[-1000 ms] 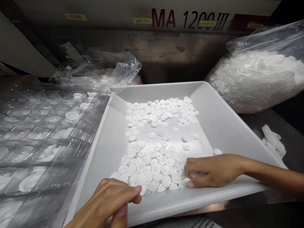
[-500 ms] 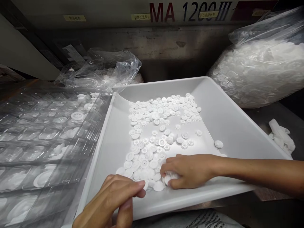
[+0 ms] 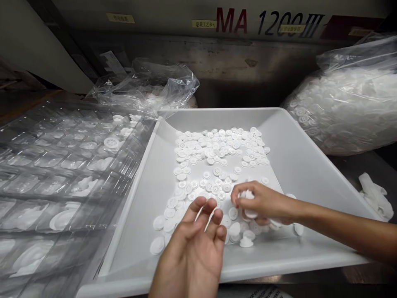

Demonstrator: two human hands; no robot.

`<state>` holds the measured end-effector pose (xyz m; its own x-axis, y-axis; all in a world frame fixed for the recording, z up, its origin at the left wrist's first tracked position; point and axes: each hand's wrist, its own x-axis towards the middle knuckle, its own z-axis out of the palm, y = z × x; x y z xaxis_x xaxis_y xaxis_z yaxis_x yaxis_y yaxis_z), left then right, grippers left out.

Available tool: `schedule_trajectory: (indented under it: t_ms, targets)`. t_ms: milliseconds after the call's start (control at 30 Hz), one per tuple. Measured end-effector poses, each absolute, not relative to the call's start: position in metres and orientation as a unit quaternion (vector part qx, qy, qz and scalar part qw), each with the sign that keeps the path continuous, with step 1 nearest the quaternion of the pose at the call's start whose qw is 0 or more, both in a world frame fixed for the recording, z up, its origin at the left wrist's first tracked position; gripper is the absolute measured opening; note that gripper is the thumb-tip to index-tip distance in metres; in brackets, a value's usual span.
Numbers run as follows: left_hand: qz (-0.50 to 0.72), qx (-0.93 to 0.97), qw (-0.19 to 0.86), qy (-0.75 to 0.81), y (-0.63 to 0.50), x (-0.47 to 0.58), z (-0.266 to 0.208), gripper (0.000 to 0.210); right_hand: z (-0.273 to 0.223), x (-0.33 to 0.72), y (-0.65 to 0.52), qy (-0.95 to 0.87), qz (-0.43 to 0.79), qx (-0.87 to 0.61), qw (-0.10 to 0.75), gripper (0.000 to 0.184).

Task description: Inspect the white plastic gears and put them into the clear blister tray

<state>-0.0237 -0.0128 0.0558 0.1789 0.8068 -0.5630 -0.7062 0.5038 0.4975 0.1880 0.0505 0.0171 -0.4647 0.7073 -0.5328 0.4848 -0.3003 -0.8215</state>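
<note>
My right hand [image 3: 256, 203] reaches in from the right, its fingers curled round several small white plastic discs [image 3: 246, 196], raised a little above the tray floor. Below and beside it, more white discs [image 3: 216, 188] lie scattered and heaped in a wide grey-white tray [image 3: 133, 231]. My left hand [image 3: 195, 244] is palm up at the tray's near side, fingers loosely bent and apart, with nothing visible in it. It covers part of the near heap of discs. Some discs are round with spokes or ribs; others show a smooth, domed face.
Stacked clear blister trays [image 3: 74, 174] holding white parts stand on the left. Behind them is a crumpled clear bag [image 3: 155, 89]. A large clear bag [image 3: 356, 103] full of white parts sits at the right. A crumpled white piece [image 3: 375, 194] lies beyond the tray's right edge.
My left hand has moved right and turned palm up, opening its fingers. My right hand has lifted from the near heap and moved away from me with discs in it. The view has shifted slightly.
</note>
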Motion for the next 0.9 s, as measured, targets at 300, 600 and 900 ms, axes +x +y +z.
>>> schedule_trajectory:
  t_ms: [300,600,900]
  targets:
    - [0.482,-0.117,0.785,0.37,0.013,0.039,0.064,0.038,0.063,0.155,0.032,-0.797,0.366,-0.367,0.312,0.013]
    - [0.514,-0.173,0.764,0.351,0.021,0.039,0.067,0.035,0.052,0.178,0.033,-0.861,0.258,-0.358,0.254,0.036]
    - [0.501,-0.197,0.77,0.343,0.018,0.036,0.064,0.04,0.077,0.191,0.04,-0.909,0.18,-0.29,0.236,0.015]
